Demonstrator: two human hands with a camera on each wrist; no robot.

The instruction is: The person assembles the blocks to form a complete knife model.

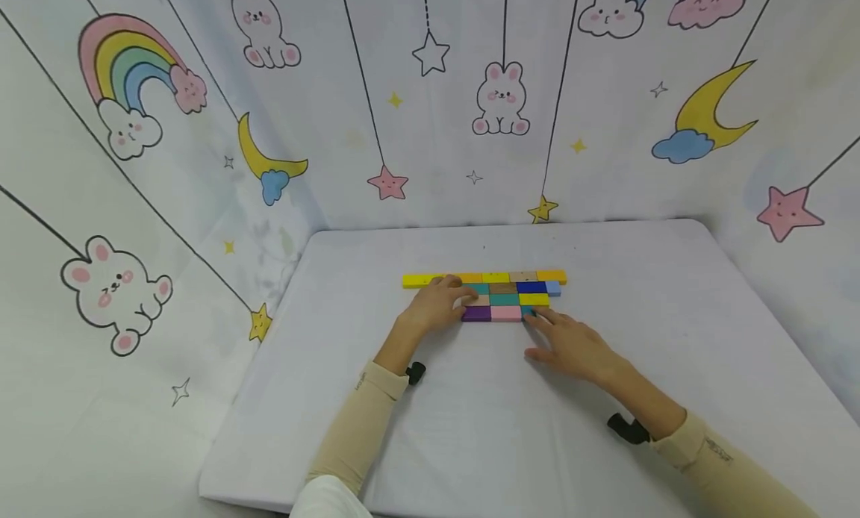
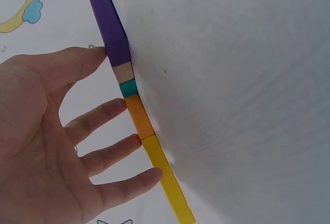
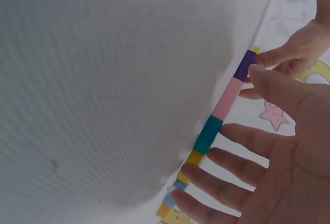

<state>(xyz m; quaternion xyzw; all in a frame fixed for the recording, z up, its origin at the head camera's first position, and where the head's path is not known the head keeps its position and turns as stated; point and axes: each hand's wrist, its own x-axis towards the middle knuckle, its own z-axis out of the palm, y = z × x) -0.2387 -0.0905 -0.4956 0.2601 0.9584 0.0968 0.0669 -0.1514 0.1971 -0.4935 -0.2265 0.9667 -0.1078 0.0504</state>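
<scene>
Coloured blocks lie in neat rows on the white table. My left hand (image 1: 432, 307) rests at the left end of the rows, its thumb by the purple block (image 1: 476, 314) and its other fingers touching the orange block (image 2: 140, 116) and long yellow block (image 2: 167, 177). At the front right corner, my right hand (image 1: 574, 345) has its extended fingertips at the teal block (image 3: 208, 134), next to the pink block (image 1: 506, 314). Behind these are a dark blue block (image 1: 531, 287), a brown block (image 1: 502, 288) and a light blue block (image 1: 553, 288). My left fingers partly hide the left blocks.
A long back row of yellow, orange and tan blocks (image 1: 496, 278) runs across behind the shorter rows. The white table (image 1: 470, 428) meets a patterned cloth wall (image 1: 443, 130) at the back. A dark wrist camera (image 1: 628, 428) is on the right wrist.
</scene>
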